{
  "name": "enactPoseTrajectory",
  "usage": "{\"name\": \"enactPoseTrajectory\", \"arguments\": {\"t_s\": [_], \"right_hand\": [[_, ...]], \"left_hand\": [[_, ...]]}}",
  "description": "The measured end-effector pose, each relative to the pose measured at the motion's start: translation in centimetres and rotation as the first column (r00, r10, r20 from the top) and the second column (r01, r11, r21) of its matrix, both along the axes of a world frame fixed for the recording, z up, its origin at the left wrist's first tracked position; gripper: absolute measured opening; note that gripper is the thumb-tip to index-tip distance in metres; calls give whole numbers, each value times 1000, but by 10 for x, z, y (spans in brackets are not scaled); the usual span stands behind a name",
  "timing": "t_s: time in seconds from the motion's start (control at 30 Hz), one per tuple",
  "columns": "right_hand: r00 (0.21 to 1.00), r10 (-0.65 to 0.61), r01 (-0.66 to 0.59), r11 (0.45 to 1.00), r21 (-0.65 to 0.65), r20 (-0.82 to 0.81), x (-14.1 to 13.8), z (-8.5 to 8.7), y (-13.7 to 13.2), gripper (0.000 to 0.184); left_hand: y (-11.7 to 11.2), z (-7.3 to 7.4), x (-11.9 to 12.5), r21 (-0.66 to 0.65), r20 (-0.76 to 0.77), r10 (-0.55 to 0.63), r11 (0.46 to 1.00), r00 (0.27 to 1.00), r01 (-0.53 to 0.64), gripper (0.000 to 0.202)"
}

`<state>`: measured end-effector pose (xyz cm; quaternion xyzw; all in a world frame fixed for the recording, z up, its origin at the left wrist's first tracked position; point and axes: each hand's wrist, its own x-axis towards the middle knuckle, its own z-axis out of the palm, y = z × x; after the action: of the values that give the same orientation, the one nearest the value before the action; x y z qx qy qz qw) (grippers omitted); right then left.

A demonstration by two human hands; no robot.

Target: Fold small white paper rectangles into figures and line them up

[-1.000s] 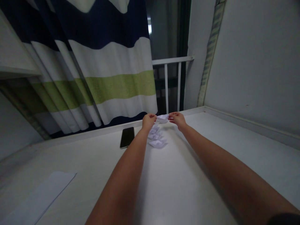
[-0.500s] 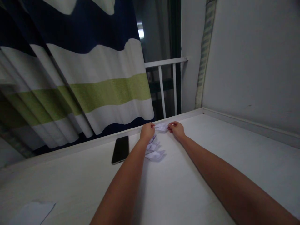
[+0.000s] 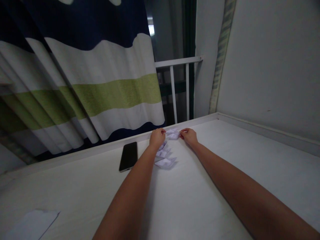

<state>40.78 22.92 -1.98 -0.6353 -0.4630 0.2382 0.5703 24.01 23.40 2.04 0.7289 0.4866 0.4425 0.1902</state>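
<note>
The left hand [image 3: 157,139] and right hand [image 3: 189,136] grip closed on the ends of a folded paper boat [image 3: 172,134] at the far edge of the bench [image 3: 200,196]. Pinching too hard could crush it; a slip could topple it behind the bench or onto the nearer paper boats [image 3: 163,157].

Dim, grainy indoor light, one small glare spot [image 3: 151,30] high up, faint soft shadows, wide-angle stretching toward the edges
</note>
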Motion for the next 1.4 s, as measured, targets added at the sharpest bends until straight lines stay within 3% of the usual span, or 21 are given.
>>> {"name": "enactPoseTrajectory", "arguments": {"t_s": [0.5, 0.7, 0.87, 1.03, 1.23, 1.4], "right_hand": [[989, -11, 14, 1000, -21, 149, 1, -3, -1, 10], [986, -48, 42, 998, 42, 158, 1, -2, -6, 20], [915, -184, 132, 978, 164, 360, -4, 6, -19, 14], [911, -62, -24, 979, 204, 408, -27, 27, -40, 19], [934, 168, -267, 915, 304, 315, -58, 46, -68, 18], [937, 210, -299, 896, 327, 279, -83, 47, -97, 15]], "left_hand": [[-7, 0, -16, 158, -314, 108, 986, 943, -60, 23], [-20, 0, -26, 158, -286, 172, 979, 943, -131, 23], [-38, -1, -35, 153, -239, 152, 981, 959, -117, 22], [-58, 12, -46, 172, -203, 162, 977, 966, -128, 21], [-92, 29, -71, 195, -193, 187, 969, 963, -149, 21], [-135, 39, -106, 210, -164, 249, 954, 955, -213, 21]]}}
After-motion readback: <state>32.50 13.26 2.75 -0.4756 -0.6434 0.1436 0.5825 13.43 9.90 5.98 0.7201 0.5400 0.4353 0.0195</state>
